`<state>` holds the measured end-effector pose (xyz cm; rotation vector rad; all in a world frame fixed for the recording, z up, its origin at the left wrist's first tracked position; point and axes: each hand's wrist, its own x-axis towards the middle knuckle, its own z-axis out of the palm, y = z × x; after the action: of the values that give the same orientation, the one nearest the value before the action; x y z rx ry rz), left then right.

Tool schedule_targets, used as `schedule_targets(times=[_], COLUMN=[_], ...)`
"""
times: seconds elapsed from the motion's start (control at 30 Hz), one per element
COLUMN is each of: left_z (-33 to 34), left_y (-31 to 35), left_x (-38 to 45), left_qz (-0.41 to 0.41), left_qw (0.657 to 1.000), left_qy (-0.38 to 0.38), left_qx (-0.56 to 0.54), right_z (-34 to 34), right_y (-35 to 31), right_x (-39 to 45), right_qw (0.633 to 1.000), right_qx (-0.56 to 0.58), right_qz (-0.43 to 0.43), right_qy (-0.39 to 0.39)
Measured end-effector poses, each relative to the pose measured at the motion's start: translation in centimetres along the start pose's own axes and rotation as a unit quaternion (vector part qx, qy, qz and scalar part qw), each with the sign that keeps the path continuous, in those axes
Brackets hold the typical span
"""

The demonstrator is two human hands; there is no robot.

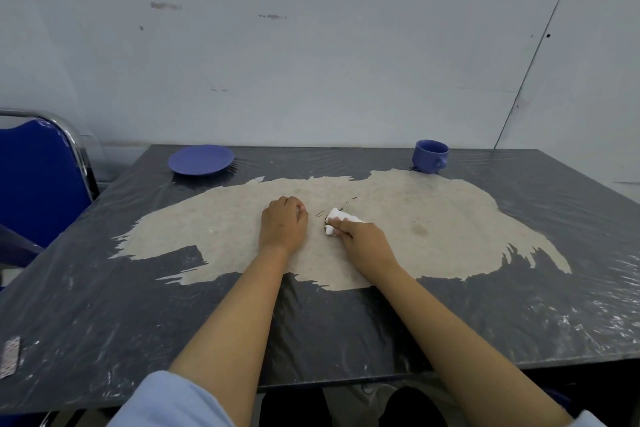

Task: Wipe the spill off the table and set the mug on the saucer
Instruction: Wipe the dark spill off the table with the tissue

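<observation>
The right hand (pixel 363 243) grips a wadded white cloth (pixel 341 218) pressed on the table (pixel 311 329) at a few dark spill marks (pixel 346 202); the left hand (pixel 284 224) rests just beside it, fingers curled under — holding anything, I cannot tell. Short, firm strokes over the marks look best, lifting rather than smearing. Farther back, the mug (pixel 430 155) stands far right — well apart from the saucer (pixel 201 159) at far left.

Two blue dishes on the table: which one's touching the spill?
The mug, back right: its base meets the spill's far edge. The saucer, back left, sits on dark tabletop, clear of it.
</observation>
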<state>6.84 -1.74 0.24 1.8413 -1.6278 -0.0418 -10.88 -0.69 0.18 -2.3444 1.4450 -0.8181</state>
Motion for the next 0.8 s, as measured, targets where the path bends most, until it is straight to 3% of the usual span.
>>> schedule_targets(times=[0.37, 0.57, 0.8], left_z=[0.1, 0.1, 0.3], left_y=[-0.1, -0.1, -0.3], left_x=[0.1, 0.1, 0.3], left_qz=[0.002, 0.006, 0.001], left_qw=[1.0, 1.0, 1.0], left_qy=[-0.001, 0.005, 0.003], left_qx=[-0.002, 0.001, -0.003], right_z=[-0.6, 0.3, -2.4], right_y=[1.2, 0.0, 1.1], right_x=[1.2, 0.4, -0.9], right_qw=[0.998, 1.0, 0.997], right_qx=[-0.018, -0.018, 0.007], right_qz=[0.06, 0.01, -0.018], right_qy=[-0.004, 0.005, -0.069])
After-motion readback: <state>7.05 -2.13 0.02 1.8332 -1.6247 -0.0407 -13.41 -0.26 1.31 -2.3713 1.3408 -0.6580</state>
